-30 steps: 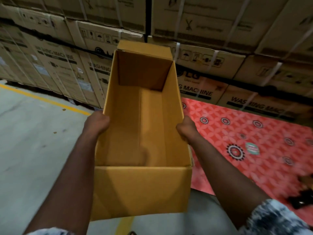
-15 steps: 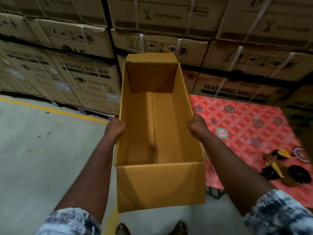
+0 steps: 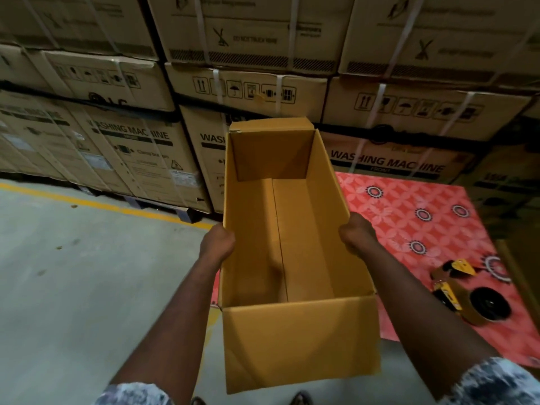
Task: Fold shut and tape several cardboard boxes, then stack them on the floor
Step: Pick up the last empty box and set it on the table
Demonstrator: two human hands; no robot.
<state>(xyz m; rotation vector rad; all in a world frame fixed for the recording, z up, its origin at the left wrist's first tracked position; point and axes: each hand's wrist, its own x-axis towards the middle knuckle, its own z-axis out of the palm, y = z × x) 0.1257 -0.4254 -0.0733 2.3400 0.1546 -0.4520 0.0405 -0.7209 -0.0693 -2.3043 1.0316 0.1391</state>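
Note:
I hold a long, open-topped yellow cardboard box (image 3: 298, 340) in the air in front of me, its inside bare and its near and far end flaps unfolded. My left hand (image 3: 217, 241) grips the box's left long side and my right hand (image 3: 358, 233) grips the right long side, fingers curled out of sight below the edges. A yellow tape dispenser (image 3: 450, 285) with a roll of brown tape (image 3: 488, 309) lies on the red patterned mat (image 3: 415, 206) to the right.
A wall of large strapped washing-machine cartons (image 3: 254, 92) stands close ahead across the whole view. Grey concrete floor (image 3: 87, 273) with a yellow line (image 3: 96, 201) lies to the left. My shoe tips show at the bottom edge under the box.
The view has swung right and the box sits lower and nearer the mat; the tape dispenser has come fully into sight. Both hands keep the same grip on the box.

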